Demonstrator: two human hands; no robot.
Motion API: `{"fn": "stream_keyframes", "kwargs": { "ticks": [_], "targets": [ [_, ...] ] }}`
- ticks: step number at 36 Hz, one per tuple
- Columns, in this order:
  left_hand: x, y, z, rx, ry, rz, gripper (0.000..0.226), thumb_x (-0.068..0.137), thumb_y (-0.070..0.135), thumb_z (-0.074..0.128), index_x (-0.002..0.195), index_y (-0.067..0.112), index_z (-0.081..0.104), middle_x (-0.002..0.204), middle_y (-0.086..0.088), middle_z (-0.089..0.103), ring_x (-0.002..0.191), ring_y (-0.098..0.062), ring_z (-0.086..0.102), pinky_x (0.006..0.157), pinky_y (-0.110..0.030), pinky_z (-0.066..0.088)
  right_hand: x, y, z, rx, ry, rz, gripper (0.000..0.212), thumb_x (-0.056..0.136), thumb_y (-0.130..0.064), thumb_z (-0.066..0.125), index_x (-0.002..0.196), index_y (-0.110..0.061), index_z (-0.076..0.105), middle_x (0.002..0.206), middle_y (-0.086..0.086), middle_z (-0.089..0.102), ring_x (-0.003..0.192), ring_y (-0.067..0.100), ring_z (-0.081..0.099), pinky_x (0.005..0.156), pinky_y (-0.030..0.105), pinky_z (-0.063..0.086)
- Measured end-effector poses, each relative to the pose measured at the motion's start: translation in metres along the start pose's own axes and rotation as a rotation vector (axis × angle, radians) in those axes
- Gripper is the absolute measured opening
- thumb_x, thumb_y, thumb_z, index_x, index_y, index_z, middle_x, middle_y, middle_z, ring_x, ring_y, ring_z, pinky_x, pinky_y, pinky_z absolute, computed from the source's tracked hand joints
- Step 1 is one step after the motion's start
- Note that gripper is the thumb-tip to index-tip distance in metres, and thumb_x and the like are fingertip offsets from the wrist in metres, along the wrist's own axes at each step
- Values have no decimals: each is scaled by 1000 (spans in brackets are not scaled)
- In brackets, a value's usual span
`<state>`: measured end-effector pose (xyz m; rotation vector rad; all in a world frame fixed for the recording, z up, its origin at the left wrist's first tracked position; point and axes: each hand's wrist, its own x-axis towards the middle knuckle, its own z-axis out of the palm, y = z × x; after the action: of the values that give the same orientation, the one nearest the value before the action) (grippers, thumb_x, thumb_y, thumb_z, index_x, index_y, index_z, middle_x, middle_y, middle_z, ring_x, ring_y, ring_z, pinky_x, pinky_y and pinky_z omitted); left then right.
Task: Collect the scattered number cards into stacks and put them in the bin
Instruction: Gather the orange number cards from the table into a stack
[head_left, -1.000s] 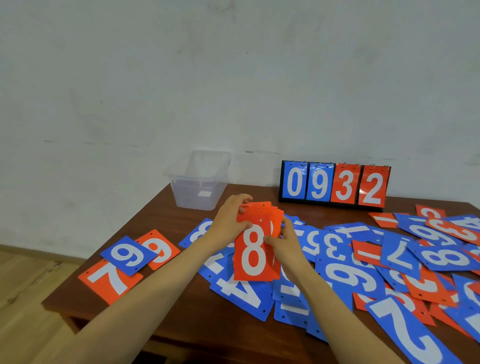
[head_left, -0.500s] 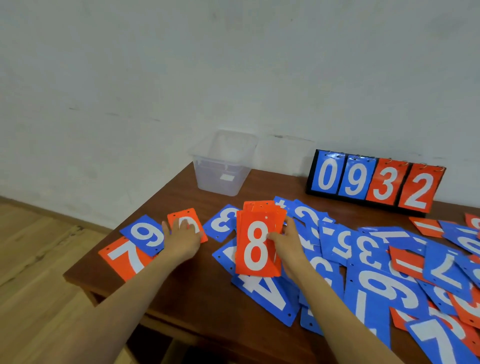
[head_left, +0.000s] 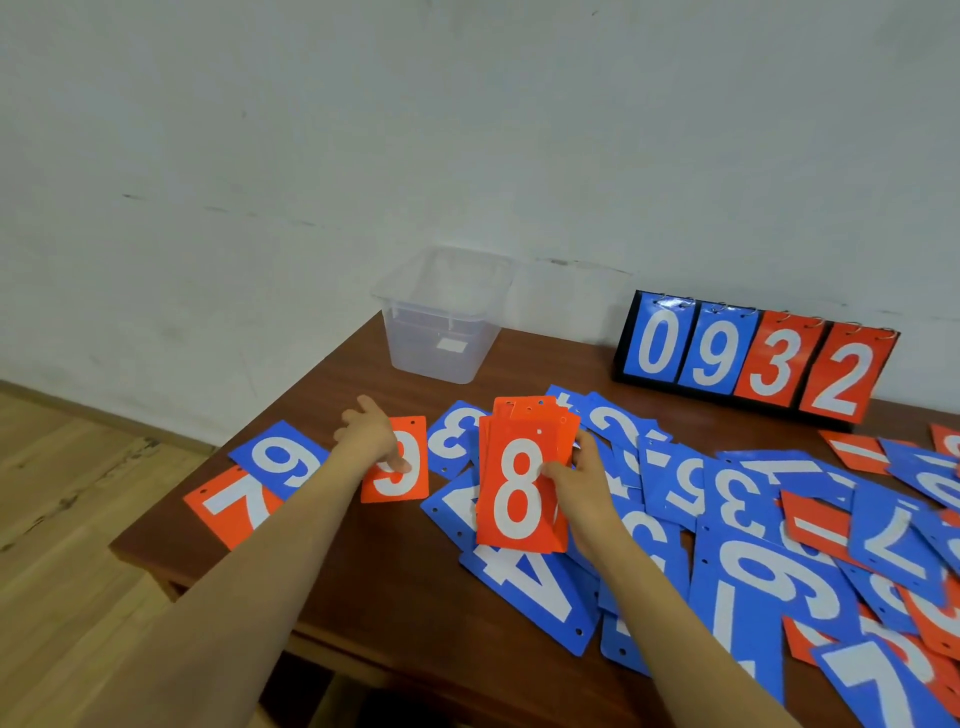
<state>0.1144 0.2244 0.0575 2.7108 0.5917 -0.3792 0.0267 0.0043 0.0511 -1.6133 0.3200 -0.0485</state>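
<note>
The task looks barely begun: the clear bin (head_left: 441, 322), at 11 o'clock on the table (head_left: 363, 571), appears to hold no cards. The right hand (head_left: 582, 483) grips a red stack (head_left: 519, 488) topped by an 8. At its 9 o'clock, the left hand (head_left: 371, 436) pinches a red 9 card (head_left: 400, 486). Many scattered cards (head_left: 753, 545) lie uncollected from 1 to 5 o'clock.

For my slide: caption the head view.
Right hand holds an orange card stack topped by 8; left hand holds an orange 9 card.
</note>
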Motion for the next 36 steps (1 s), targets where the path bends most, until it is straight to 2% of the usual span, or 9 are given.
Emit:
{"fn": "stream_keyframes", "kwargs": {
  "ticks": [6, 9, 12, 18, 22, 28, 32, 34, 36],
  "targets": [
    [-6, -1, 4, -96, 50, 71, 115, 72, 15, 81, 149, 8, -4, 149, -20, 26, 132, -38, 39, 103, -46, 39, -4, 1, -6, -19, -10, -9, 48, 93, -5, 52, 135, -21, 36, 125, 6, 55, 93, 18, 59, 65, 28, 53],
    [-12, -4, 13, -159, 129, 137, 91, 83, 12, 70, 148, 6, 6, 142, -20, 42, 125, -37, 47, 99, -44, 43, -7, -1, -10, -21, -2, -8, 48, 93, -5, 51, 134, -22, 36, 124, 5, 55, 94, 19, 59, 65, 29, 53],
    [-24, -5, 18, -269, 250, 191, 63, 94, 11, 54, 145, 7, 18, 139, -18, 45, 121, -36, 51, 95, -44, 46, -12, -3, -15, -28, 0, -17, 45, 94, -5, 49, 133, -21, 37, 119, 2, 55, 90, 16, 58, 57, 24, 50],
    [-79, 1, 10, -690, 300, 388, 44, 98, 17, 45, 139, 13, 29, 135, -12, 48, 120, -31, 52, 92, -44, 48, -22, -3, -26, -10, 23, -35, 52, 94, -2, 47, 138, -23, 31, 121, 6, 57, 84, 15, 60, 58, 26, 52],
    [-119, 10, 13, -903, 185, 472, 40, 99, 19, 44, 137, 19, 32, 132, -6, 51, 117, -26, 55, 85, -35, 50, -32, -4, -34, 32, 56, -75, 60, 95, 0, 43, 144, -27, 21, 103, -2, 55, 78, 7, 58, 55, 25, 50],
    [-159, 29, 37, -985, -35, 490, 39, 96, 21, 51, 133, 24, 37, 127, -3, 55, 113, -24, 58, 90, -45, 53, -48, -7, -48, 90, 119, -136, 73, 95, -2, 45, 146, -37, 6, 118, 1, 50, 84, 6, 56, 70, 33, 52],
    [-174, 42, 55, -896, 9, 535, 41, 95, 18, 53, 134, 19, 40, 133, -4, 46, 120, -21, 50, 97, -39, 49, -58, -8, -56, 88, 111, -139, 71, 96, -4, 45, 147, -35, 8, 123, 4, 53, 87, 11, 58, 66, 29, 52],
    [-178, 47, 61, -848, 73, 550, 40, 94, 16, 54, 132, 18, 42, 134, -2, 38, 124, -19, 45, 97, -36, 48, -63, -10, -59, 89, 110, -149, 68, 96, -3, 42, 147, -34, 9, 112, -1, 55, 83, 8, 58, 63, 27, 50],
    [-181, 49, 66, -873, 55, 542, 40, 94, 18, 55, 131, 20, 41, 136, 0, 36, 123, -18, 45, 94, -36, 50, -67, -11, -61, 96, 101, -159, 66, 97, -4, 41, 146, -35, 9, 106, -2, 56, 82, 9, 60, 65, 29, 53]
  ]
}}
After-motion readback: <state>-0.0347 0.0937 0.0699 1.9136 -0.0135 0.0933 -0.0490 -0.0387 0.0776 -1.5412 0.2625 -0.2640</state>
